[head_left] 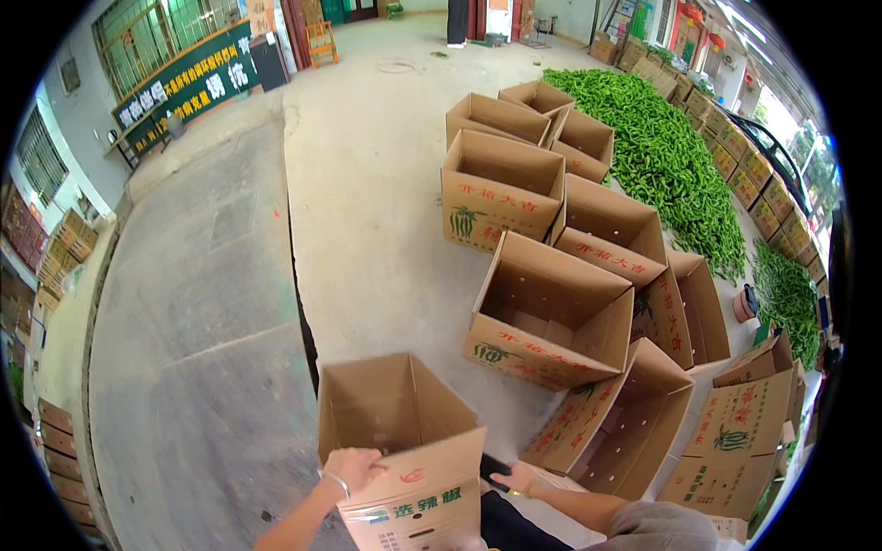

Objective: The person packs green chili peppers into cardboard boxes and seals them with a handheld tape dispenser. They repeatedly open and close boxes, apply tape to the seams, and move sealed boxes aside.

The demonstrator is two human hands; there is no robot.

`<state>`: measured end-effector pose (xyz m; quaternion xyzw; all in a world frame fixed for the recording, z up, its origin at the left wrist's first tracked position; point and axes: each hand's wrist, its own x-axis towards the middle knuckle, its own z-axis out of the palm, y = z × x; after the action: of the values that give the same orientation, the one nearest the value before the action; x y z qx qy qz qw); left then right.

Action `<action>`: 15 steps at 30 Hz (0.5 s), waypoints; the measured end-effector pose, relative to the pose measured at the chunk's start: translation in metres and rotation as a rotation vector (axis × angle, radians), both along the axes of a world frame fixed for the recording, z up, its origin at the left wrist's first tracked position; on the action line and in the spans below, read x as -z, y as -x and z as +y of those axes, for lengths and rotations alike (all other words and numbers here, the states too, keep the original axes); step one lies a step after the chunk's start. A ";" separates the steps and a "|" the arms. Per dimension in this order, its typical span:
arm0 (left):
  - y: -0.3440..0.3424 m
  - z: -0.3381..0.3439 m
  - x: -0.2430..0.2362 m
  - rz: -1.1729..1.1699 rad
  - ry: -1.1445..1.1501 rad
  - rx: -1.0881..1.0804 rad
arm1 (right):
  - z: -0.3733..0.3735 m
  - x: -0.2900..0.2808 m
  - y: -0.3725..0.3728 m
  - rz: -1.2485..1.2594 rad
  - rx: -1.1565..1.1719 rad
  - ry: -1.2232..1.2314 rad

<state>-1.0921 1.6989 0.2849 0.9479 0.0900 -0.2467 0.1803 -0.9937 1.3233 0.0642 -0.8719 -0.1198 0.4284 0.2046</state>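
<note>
An open cardboard box [367, 404] stands just in front of me, its front wall tilted toward me and marked with green and red print. My left hand [354, 470], a bangle at its wrist, is closed over the box's near left rim, thumb and fingers on either side of the cardboard. To the right of this box, my right hand [517, 478] is low by my dark trousers [524, 525]. Its fingers look curled beside a small dark thing [494, 468], whose kind I cannot make out. Another open box [634, 432] lies just beyond my right hand.
Several open boxes [551, 308] run in a staggered group to the far right. Behind them spreads a large heap of green peppers [661, 165]. Flattened cardboard [730, 432] lies at the right, near a small bucket [746, 303]. A dark floor gap [299, 303] runs left of the box.
</note>
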 end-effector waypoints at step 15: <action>0.185 -0.180 0.225 -0.102 2.115 -1.470 | 0.025 -0.047 0.035 -0.150 -0.089 0.021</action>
<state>-1.2770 1.5191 0.0601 0.0817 0.3429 -0.0047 0.9358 -1.0286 1.3485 0.1111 -0.8975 -0.1690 0.3717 0.1667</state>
